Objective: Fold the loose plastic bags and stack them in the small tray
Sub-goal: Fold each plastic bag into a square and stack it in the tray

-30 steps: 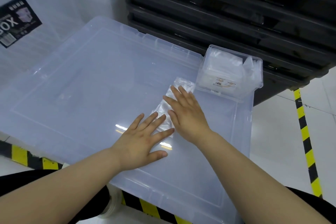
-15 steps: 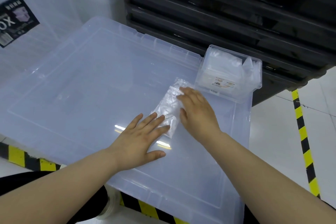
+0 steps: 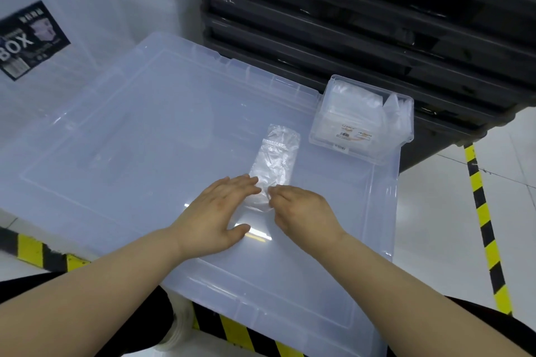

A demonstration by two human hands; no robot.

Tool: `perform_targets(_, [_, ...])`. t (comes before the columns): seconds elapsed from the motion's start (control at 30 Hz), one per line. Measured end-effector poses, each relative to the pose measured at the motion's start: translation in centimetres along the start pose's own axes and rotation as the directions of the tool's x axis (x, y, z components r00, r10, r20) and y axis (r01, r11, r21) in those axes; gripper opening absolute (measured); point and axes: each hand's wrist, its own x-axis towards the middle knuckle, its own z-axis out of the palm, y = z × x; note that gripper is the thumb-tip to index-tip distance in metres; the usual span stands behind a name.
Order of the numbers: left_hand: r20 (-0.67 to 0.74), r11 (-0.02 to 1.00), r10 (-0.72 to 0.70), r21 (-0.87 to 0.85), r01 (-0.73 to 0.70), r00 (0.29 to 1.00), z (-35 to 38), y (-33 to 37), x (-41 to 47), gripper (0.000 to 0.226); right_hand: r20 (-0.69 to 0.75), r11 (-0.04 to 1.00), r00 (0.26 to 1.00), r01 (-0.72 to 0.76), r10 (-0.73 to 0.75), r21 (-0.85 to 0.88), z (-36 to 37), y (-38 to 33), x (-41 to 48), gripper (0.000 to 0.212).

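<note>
Plastic bag (image 3: 277, 159), clear and folded into a long narrow strip, lies flat on a big translucent storage-box lid (image 3: 145, 130). From the head view we see it just left of the small tray (image 3: 385, 151) and running from there toward us. The tray sits at the lid's far right corner, with folded bags (image 3: 356, 101) stacked inside.

Our left hand (image 3: 214, 211) lies flat, nearer us than the tray, its fingers (image 3: 240, 182) straight and close together, pressing the strip's near left edge. Our right hand (image 3: 304, 211) sits beside it with its fingers (image 3: 278, 194) curled, pinching the strip's near right edge.

Behind the tray stand stacked black crates (image 3: 348, 23). Yellow-and-black floor tape (image 3: 481, 211) runs to the tray's right.
</note>
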Motion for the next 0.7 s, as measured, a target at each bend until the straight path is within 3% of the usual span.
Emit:
perform_targets(0.1, [0.001,1.0,-0.016,0.024,0.016,1.0,-0.3,-0.2,0.1,0.057,0.033,0.975,0.993,-0.118,0.114,0.187,-0.3,0.4,-0.4,0.026])
perform_targets(0.2, [-0.011,0.998,-0.021,0.054,0.022,1.0,-0.3,-0.3,0.0,0.051,0.11,0.864,0.958,-0.286,0.265,0.413,-1.0,0.3,-1.4,0.02])
perform_targets(0.27, [-0.037,0.993,-0.005,0.118,0.009,0.999,-0.4,0.0,0.0,0.041,0.239,0.728,0.921,-0.391,0.309,0.564,-1.6,0.3,-2.1,0.02])
perform_targets(0.33, [-0.049,0.989,0.004,0.147,0.003,0.999,-0.4,0.1,0.1,0.034,0.276,0.605,0.894,-0.443,0.354,0.662,-2.0,0.5,-2.4,0.025])
perform_targets(0.4, [-0.051,0.995,-0.019,0.096,0.023,0.999,-0.4,0.1,0.3,0.037,0.315,0.476,0.859,-0.49,0.403,0.73,-2.3,0.7,-2.5,0.031])
perform_targets(0.53, [-0.16,0.986,-0.156,0.026,0.162,0.975,-0.7,0.8,0.7,0.042,0.386,0.286,0.836,-0.508,0.39,0.812,-3.3,0.5,-2.2,0.022])
perform_targets(0.7, [0.044,0.906,-0.376,-0.193,0.377,0.926,-0.9,1.9,1.3,0.037,0.339,0.352,0.81,-0.531,0.479,0.771,-2.3,0.3,-1.5,0.022])
